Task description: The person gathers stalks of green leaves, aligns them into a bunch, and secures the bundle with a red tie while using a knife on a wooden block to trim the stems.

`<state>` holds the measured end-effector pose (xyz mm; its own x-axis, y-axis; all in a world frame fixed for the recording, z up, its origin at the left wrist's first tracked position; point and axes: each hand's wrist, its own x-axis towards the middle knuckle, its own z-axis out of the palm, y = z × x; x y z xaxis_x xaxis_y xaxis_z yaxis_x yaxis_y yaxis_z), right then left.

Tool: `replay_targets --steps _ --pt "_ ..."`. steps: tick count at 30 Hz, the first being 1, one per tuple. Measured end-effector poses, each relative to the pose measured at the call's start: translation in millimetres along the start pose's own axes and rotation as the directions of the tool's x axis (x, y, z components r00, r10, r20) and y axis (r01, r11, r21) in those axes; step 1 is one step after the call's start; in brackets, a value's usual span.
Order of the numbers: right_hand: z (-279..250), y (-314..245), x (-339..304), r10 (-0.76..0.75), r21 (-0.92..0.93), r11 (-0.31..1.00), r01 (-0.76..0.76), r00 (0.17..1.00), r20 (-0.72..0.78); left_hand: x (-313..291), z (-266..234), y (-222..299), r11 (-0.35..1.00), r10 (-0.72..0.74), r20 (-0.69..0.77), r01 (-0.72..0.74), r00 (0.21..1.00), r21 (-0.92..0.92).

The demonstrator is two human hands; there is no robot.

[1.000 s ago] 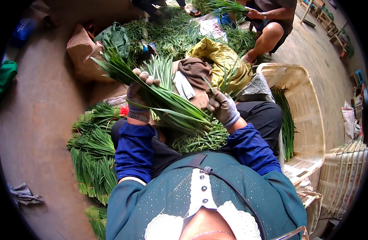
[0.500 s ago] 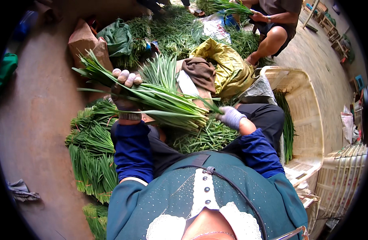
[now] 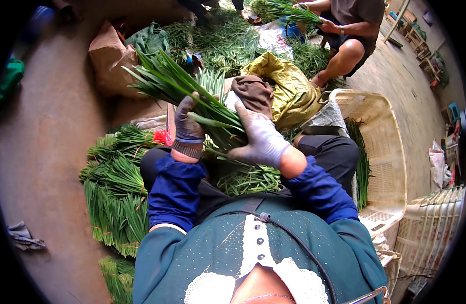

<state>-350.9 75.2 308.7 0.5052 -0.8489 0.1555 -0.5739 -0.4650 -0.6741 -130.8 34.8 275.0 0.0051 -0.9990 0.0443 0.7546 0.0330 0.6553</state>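
Above my lap, both gloved hands are on one bunch of green garlic chives (image 3: pixel 179 88), its leaf tips pointing up and left. My left hand (image 3: pixel 189 121) is wrapped round the middle of the bunch from below. At the root end my right hand (image 3: pixel 260 136) is closed against the stems, its palm covering the cut ends; its fingertips are partly hidden. Loose chive scraps (image 3: pixel 250 181) lie below, between my legs. Behind the bunch, more chives (image 3: pixel 212 83) show beside a brown cloth (image 3: pixel 253 93).
Tied chive bundles (image 3: pixel 116 202) are stacked at my left, near a bright red tangle (image 3: pixel 163 137). At right stands a cream plastic crate (image 3: pixel 390 147) with chives inside. A yellow sack (image 3: pixel 293 96) and chive heaps (image 3: pixel 217 45) lie ahead; a co-worker (image 3: pixel 352 30) sits beyond, holding chives.
My right hand has come left and up from beside the bunch onto its root end. My left hand has turned and moved right, and the bunch now tilts more steeply. The red tangle has come into sight.
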Motion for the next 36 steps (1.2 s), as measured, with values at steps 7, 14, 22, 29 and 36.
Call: replay_targets --steps 7,14,22,29,36 --pt "-4.4 46.3 30.0 -0.119 0.633 0.717 -0.293 0.842 0.526 1.8 10.6 -0.8 0.985 -0.168 0.236 0.174 0.957 -0.005" --pt "-28.3 91.9 6.5 0.147 0.825 0.563 0.050 0.976 -0.159 17.6 -18.3 -3.8 0.986 0.037 0.147 -0.012 0.988 -0.166" --pt "11.7 118.8 -49.0 0.105 0.994 -0.050 -0.095 0.989 0.100 21.2 -15.3 -2.2 0.969 0.164 0.140 -0.134 0.977 -0.205" --pt "-16.4 121.5 -47.0 0.091 0.980 -0.195 -0.042 0.994 0.061 11.0 -18.3 -5.2 0.986 0.022 -0.136 0.002 0.990 0.168" --pt "-10.3 105.2 -41.7 0.133 0.991 -0.135 -0.017 0.991 0.035 20.1 -42.4 -9.7 0.991 0.134 -0.209 -0.134 0.969 0.012"
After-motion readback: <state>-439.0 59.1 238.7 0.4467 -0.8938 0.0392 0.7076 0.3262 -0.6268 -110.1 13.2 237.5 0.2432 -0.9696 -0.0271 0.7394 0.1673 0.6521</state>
